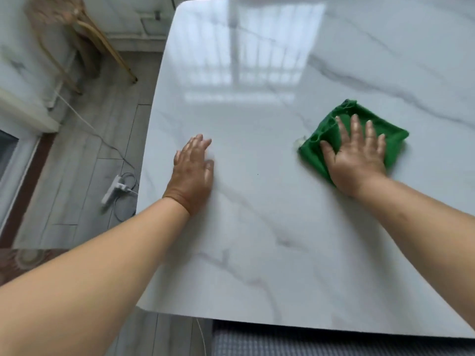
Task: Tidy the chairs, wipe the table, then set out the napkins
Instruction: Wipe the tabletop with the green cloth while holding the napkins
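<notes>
A glossy white marble table (257, 227) fills most of the view. My right hand (356, 155) lies flat, fingers spread, pressing a folded green cloth (393, 140) onto the tabletop at the right. A small pale scrap (299, 142) sits at the cloth's left corner. My left hand (192, 170) rests palm down on the bare tabletop near the left edge, holding nothing. No napkins are in view.
A wicker chair with thin wooden legs (84, 37) stands at the far left by the wall. A white power strip with cables (115, 188) lies on the grey floor left of the table. A grey checked cushion (334, 340) shows under the near table edge.
</notes>
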Motion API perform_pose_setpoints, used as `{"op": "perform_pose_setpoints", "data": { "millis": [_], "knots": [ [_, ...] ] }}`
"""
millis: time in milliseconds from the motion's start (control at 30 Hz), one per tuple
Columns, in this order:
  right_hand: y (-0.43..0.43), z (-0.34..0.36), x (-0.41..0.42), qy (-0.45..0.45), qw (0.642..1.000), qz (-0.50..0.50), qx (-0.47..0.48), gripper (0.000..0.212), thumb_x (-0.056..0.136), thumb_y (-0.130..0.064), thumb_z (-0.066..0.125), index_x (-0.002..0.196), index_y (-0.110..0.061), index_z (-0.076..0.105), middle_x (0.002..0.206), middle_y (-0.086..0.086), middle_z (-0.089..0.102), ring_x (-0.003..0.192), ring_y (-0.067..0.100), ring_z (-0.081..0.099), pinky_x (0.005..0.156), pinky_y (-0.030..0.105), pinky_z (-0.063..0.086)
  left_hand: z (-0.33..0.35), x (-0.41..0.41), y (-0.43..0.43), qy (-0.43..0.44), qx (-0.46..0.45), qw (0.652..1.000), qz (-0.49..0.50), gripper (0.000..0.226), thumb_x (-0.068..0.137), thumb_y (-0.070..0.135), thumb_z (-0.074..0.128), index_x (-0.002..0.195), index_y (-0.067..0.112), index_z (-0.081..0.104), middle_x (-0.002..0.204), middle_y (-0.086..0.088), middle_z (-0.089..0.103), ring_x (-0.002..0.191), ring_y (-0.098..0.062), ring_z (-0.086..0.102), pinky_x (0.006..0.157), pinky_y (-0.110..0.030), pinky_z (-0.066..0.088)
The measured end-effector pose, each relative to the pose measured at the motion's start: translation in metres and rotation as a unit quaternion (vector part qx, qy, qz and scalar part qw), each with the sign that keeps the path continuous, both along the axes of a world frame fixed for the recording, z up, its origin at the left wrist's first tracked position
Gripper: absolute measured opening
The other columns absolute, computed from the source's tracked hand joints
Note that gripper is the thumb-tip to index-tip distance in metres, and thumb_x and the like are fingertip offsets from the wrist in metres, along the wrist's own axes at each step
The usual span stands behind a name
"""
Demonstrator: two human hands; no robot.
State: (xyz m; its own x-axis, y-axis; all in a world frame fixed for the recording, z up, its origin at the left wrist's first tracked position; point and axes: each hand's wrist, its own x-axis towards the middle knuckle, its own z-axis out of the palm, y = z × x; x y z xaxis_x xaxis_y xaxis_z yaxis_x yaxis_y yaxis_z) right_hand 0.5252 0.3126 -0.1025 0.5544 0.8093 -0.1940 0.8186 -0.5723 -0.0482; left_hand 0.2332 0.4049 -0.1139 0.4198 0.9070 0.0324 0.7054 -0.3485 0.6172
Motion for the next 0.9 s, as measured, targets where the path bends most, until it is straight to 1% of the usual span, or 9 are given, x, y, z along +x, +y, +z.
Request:
{"op": "perform_pose_setpoints", "data": {
  "millis": [67,100,167,233,300,433,500,600,900],
  "knots": [
    [0.038,-0.002,-0.033,0.007,1.0,-0.002,-0.004,0.072,0.095,-0.063,0.015,0.155,-0.027,-0.004,0.163,0.003,-0.012,0.148,0.03,-0.013,0.118,0.052,-0.007,0.015,-0.016,0.004,-0.045,0.02,0.998,0.034,0.05,0.091,0.018,0.036,0.14,0.007,0.04,0.153,-0.014,0.027,0.144,-0.027,0.018,0.115,-0.027,0.007],
    [0.05,-0.001,-0.049,0.006,0.999,0.031,-0.003,0.072,0.095,-0.064,0.015,0.154,-0.029,-0.005,0.162,0.003,-0.013,0.148,0.03,-0.014,0.118,0.052,-0.008,0.022,-0.02,0.007,-0.053,0.043,0.996,0.049,0.048,0.093,0.016,0.038,0.14,0.008,0.041,0.154,-0.015,0.027,0.144,-0.028,0.018,0.115,-0.027,0.008],
    [0.071,-0.003,-0.1,0.015,0.991,0.136,0.006,0.074,0.092,-0.068,0.018,0.153,-0.034,-0.004,0.163,0.002,-0.012,0.148,0.03,-0.014,0.118,0.051,-0.009,0.036,-0.04,0.015,-0.036,0.08,0.993,0.082,0.049,0.091,0.019,0.038,0.14,0.008,0.042,0.154,-0.016,0.024,0.144,-0.031,0.016,0.117,-0.036,0.011],
    [0.076,-0.002,-0.155,0.03,0.973,0.23,0.012,0.075,0.09,-0.072,0.02,0.153,-0.038,-0.002,0.163,0.001,-0.01,0.148,0.029,-0.014,0.118,0.051,-0.01,0.042,-0.06,0.018,0.008,0.077,0.99,0.115,0.054,0.09,0.026,0.037,0.141,0.008,0.04,0.156,-0.018,0.019,0.144,-0.033,0.012,0.118,-0.044,0.01],
    [0.065,-0.001,-0.206,0.05,0.948,0.314,0.006,0.076,0.088,-0.074,0.02,0.152,-0.04,-0.002,0.163,0.0,-0.01,0.148,0.028,-0.017,0.117,0.05,-0.012,0.042,-0.076,0.014,0.042,0.065,0.987,0.143,0.058,0.09,0.032,0.035,0.142,0.007,0.036,0.156,-0.02,0.016,0.145,-0.034,0.01,0.117,-0.047,0.008],
    [0.007,0.001,-0.263,0.1,0.866,0.491,0.005,0.077,0.089,-0.072,0.028,0.153,-0.036,0.006,0.163,0.003,-0.006,0.148,0.031,-0.016,0.117,0.05,-0.013,0.034,-0.083,-0.005,0.072,0.045,0.98,0.179,0.051,0.096,0.029,0.036,0.143,0.007,0.035,0.157,-0.019,0.015,0.144,-0.034,0.01,0.117,-0.049,0.01],
    [-0.025,-0.002,-0.26,0.11,0.837,0.536,0.01,0.076,0.089,-0.07,0.035,0.153,-0.036,0.013,0.163,0.005,-0.001,0.148,0.032,-0.013,0.117,0.05,-0.012,0.032,-0.074,-0.015,0.081,0.034,0.979,0.186,0.048,0.098,0.024,0.039,0.143,0.007,0.036,0.157,-0.019,0.014,0.144,-0.034,0.01,0.117,-0.049,0.01],
    [-0.068,-0.006,-0.225,0.107,0.832,0.544,0.025,0.075,0.086,-0.07,0.041,0.151,-0.037,0.024,0.163,0.005,0.01,0.149,0.032,-0.004,0.118,0.05,-0.008,0.033,-0.052,-0.033,0.084,0.031,0.979,0.183,0.046,0.099,0.022,0.039,0.142,0.006,0.036,0.156,-0.02,0.016,0.144,-0.035,0.01,0.116,-0.05,0.011],
    [-0.17,-0.007,-0.037,0.063,0.88,0.47,0.034,0.078,0.083,-0.075,0.036,0.15,-0.038,0.026,0.161,0.003,0.018,0.149,0.031,0.008,0.117,0.05,0.005,0.028,0.092,-0.111,0.09,0.009,0.985,0.145,0.046,0.099,0.026,0.04,0.142,0.01,0.037,0.157,-0.015,0.016,0.145,-0.029,0.009,0.117,-0.044,0.008]
  ]
}}
